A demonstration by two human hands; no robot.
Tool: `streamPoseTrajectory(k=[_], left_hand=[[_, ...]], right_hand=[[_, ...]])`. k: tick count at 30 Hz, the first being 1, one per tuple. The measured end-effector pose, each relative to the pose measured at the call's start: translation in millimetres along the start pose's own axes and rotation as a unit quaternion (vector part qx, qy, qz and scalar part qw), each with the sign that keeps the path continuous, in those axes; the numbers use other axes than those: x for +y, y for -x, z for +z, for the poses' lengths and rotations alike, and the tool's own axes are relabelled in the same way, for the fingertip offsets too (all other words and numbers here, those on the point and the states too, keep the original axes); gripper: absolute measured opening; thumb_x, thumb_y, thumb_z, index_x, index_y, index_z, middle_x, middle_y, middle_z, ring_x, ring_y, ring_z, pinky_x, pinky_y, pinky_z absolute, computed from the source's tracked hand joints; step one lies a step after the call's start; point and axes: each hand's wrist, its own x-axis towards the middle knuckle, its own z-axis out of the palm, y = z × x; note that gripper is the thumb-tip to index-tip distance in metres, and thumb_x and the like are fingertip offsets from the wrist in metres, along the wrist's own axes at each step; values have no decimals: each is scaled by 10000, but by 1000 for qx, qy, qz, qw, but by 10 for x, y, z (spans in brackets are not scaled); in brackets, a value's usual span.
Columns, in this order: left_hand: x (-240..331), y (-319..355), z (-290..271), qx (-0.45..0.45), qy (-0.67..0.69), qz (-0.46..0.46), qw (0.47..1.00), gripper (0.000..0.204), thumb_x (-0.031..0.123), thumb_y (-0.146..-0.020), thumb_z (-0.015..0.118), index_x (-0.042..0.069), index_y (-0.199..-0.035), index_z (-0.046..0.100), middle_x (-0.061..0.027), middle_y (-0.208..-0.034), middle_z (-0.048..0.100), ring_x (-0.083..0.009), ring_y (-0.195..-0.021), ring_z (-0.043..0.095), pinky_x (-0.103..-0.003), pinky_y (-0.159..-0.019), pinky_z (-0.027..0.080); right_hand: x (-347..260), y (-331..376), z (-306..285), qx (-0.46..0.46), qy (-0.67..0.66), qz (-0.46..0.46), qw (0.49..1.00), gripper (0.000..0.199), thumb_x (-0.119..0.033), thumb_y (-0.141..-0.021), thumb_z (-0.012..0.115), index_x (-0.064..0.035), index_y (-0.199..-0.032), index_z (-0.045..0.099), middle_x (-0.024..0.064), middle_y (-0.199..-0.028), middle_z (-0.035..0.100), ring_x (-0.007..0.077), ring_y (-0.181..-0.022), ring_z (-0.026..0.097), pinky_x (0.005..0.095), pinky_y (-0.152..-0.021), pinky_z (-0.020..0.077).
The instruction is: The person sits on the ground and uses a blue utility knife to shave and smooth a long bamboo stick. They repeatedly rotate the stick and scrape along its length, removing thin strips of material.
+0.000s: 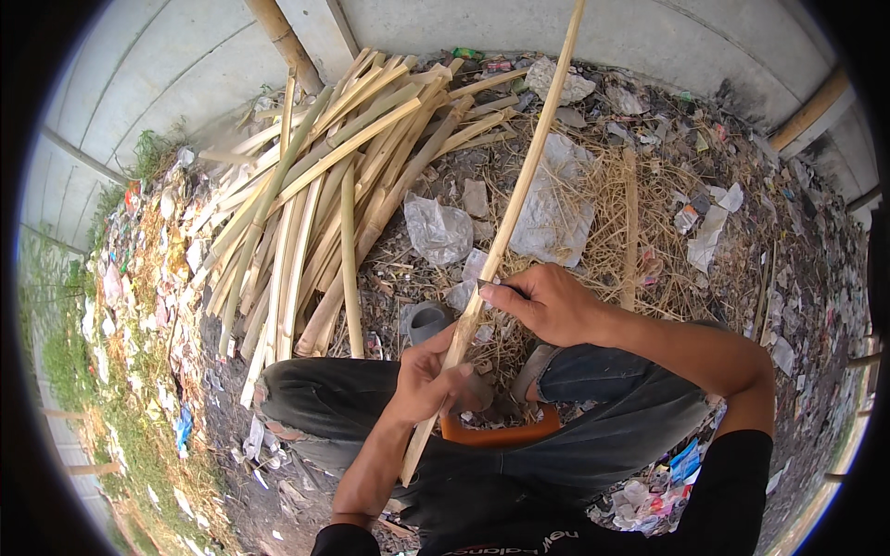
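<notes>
A long, pale split bamboo strip (528, 171) slants across my lap, its far end rising toward the wall and its near end by my left thigh. My left hand (426, 382) is closed around its lower part. Higher up, my right hand (554, 304) is closed on a knife (484, 284), whose dark blade rests against the strip's edge. The knife's handle is mostly hidden inside my fist. Left of the strip lies a big heap of split bamboo strips (380, 162), some greenish, most pale yellow.
An orange plastic piece (505, 428) shows between my crossed legs. A grey cup-like object (428, 320) stands just beyond my left hand. Clear plastic (438, 230), dry straw (607, 204) and litter cover the ground. A grey panel wall (445, 32) closes off the far side.
</notes>
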Motion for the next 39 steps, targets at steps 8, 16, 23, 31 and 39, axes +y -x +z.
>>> streamPoseTrajectory(k=[8,16,23,31,39], left_hand=[[23,-12,34,22,7,-7,1000,613,-63,-949,586,-50,-1541,428,-73,-898,707,-51,-452,527,-208,-395,398],[27,0,46,10,-31,-6,999,619,-5,-945,590,-55,-1539,425,-15,-633,554,-62,-388,474,-219,-372,367],[67,-8,78,23,-43,-2,999,610,6,-950,567,-70,-1536,417,2,-556,492,-68,-363,455,-222,-362,364],[29,17,14,2,-19,-18,1000,631,-43,-955,608,-26,-1556,416,-32,-734,647,-55,-429,509,-213,-401,392],[22,11,10,-3,-20,-16,1000,613,-36,-956,593,-41,-1544,421,-34,-733,624,-60,-417,505,-213,-388,384]], right_hand=[[-14,148,80,111,221,-92,965,533,-532,-1016,554,-39,-903,720,188,-621,662,389,-657,712,499,-622,553],[-11,38,36,-21,0,-27,999,594,-552,-1014,548,-21,-799,704,187,-608,650,389,-640,699,493,-642,547],[-25,111,83,130,202,-126,963,610,-547,-1009,584,2,-751,653,177,-583,615,365,-591,678,460,-549,508],[54,103,174,39,100,-67,992,632,-545,-1028,546,-2,-725,662,189,-562,609,401,-549,644,485,-549,502],[39,54,56,-50,20,-19,998,664,-564,-1005,577,12,-691,674,164,-609,653,382,-534,621,461,-577,492]])
